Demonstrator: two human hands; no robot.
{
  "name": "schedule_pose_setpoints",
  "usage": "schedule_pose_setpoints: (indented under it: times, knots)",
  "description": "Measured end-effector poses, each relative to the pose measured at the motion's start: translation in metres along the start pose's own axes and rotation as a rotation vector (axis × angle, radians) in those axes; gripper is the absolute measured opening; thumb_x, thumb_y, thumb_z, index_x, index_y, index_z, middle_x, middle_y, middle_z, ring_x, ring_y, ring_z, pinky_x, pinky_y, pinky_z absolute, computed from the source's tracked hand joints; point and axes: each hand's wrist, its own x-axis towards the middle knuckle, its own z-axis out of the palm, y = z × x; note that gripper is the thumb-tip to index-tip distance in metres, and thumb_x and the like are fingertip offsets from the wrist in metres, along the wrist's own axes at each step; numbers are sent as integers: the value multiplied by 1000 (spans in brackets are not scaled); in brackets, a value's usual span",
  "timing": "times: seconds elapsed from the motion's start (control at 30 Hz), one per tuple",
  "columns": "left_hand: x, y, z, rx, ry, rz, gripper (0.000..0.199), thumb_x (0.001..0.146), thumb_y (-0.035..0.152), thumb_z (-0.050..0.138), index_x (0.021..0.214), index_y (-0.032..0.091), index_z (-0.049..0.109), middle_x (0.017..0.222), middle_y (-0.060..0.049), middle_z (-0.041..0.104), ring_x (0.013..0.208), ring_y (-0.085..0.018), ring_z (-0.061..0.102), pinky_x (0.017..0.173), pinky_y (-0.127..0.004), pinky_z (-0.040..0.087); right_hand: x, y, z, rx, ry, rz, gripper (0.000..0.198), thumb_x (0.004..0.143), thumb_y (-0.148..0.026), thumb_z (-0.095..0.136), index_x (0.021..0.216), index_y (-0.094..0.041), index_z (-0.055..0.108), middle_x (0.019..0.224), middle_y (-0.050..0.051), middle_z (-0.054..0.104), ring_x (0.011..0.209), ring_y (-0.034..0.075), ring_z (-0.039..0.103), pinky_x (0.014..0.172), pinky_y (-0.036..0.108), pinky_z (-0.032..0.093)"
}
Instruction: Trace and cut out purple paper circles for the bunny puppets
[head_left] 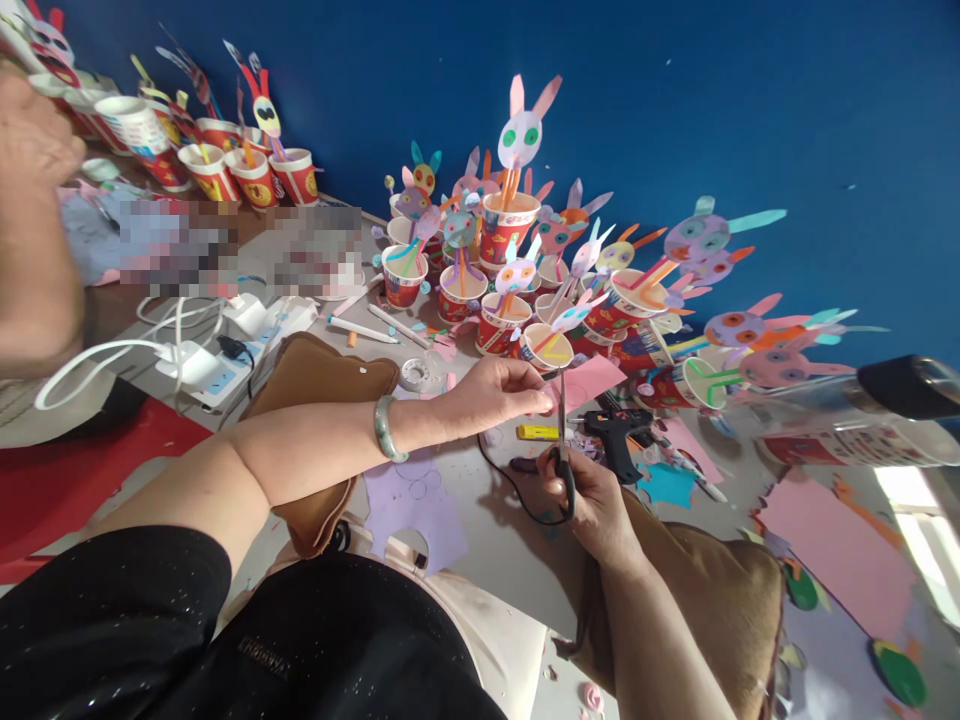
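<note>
A pink piece of paper (592, 381) is pinched in the fingertips of my left hand (499, 392), which wears a jade-like bangle (388, 428) at the wrist. Faint drawn lines show on the paper. My right hand (592, 495) grips a pair of black-handled scissors (562, 425), their blades pointing up at the paper's left part, close to my left fingertips. Whether the blades are fully closed I cannot make out. Just beyond my right hand lie a black glue gun (616, 437) and a yellow marker-like stick (538, 433).
Paper cups with rabbit-faced figures (510, 230) crowd the back of the table. A clear bottle (817, 405) stands at right. Purple cut paper (420, 505), brown cushions (319, 400), a white power strip (259, 350) with cables and pink sheets (832, 550) lie around. Another person's arm (37, 220) is at left.
</note>
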Motion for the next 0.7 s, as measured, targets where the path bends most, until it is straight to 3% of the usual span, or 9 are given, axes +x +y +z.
schedule_pose_setpoints:
  times: [0.7]
  knots:
    - [-1, 1, 0, 8, -23, -2, 12, 74, 19, 69, 69, 13, 61, 66, 2, 58, 65, -7, 51, 65, -21, 40, 1, -1, -1, 15, -7, -23, 56, 75, -74, 66, 65, -20, 55, 64, -1, 51, 59, 14, 44, 57, 27, 39]
